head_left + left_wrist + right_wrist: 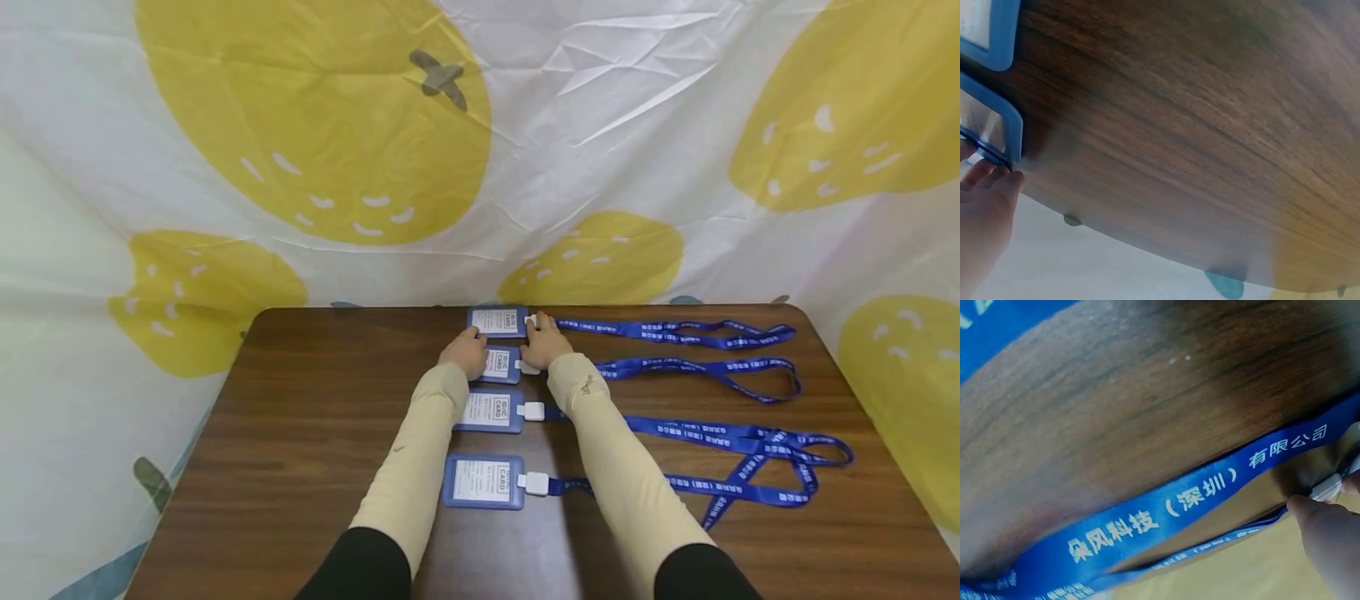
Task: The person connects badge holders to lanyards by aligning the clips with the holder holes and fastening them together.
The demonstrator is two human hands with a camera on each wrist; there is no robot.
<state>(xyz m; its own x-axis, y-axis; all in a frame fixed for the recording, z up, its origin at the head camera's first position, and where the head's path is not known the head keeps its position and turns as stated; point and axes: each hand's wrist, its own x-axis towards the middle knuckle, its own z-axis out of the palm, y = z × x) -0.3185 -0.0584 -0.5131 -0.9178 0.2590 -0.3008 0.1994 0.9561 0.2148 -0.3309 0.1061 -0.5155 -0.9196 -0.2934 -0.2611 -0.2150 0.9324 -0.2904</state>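
Several blue ID card holders lie in a column on the brown table, each joined by a white clip to a blue printed lanyard. At the back, the farthest card holder [497,322] has my left hand [465,354] at its lower left corner. In the left wrist view, the fingers [999,181] and thumb pinch the edge of a card holder [1013,128]. My right hand [547,343] is at the farthest holder's right end, pinching its white clip [1327,487] beside the lanyard [1191,487]. Part of the second card holder [502,363] is hidden under my left hand.
Nearer to me lie the third card holder [483,410] and the nearest card holder [482,482]. Their lanyards [750,440] cross at the right, partly behind my right sleeve [622,467]. A fruit-printed cloth [525,150] hangs behind the table's back edge.
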